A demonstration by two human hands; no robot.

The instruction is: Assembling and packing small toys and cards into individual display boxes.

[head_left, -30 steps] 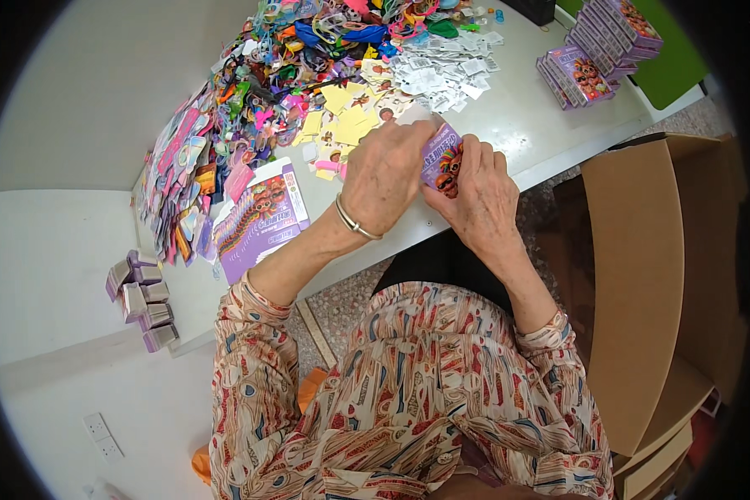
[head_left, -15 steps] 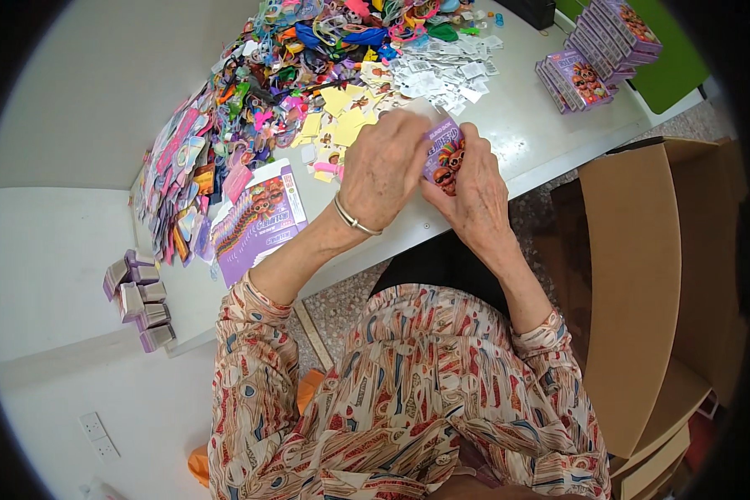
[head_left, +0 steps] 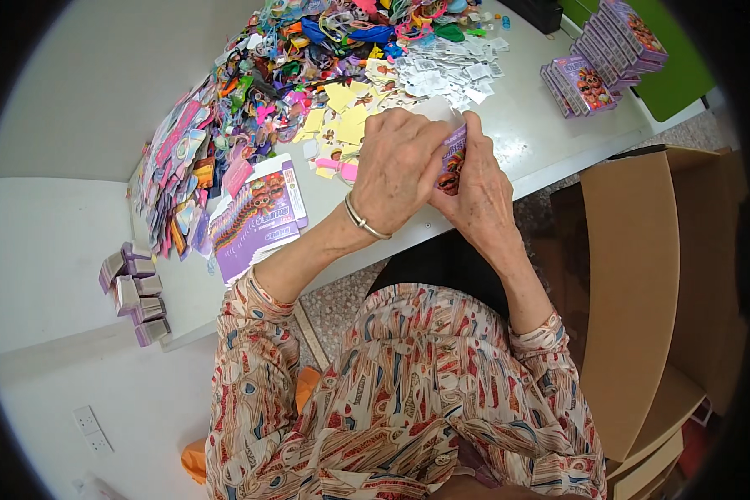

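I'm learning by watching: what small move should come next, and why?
Probably press down the pale flap of the small purple carton: it seems to stick up past the left hand, while the right hand holds the carton's side.

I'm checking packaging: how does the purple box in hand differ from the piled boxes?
The purple box is gripped in the right hand, the left hand against it; the piled boxes sit on the table. A pale flap seems raised on the purple box; the piled boxes look closed. Both are purple with colourful figures.
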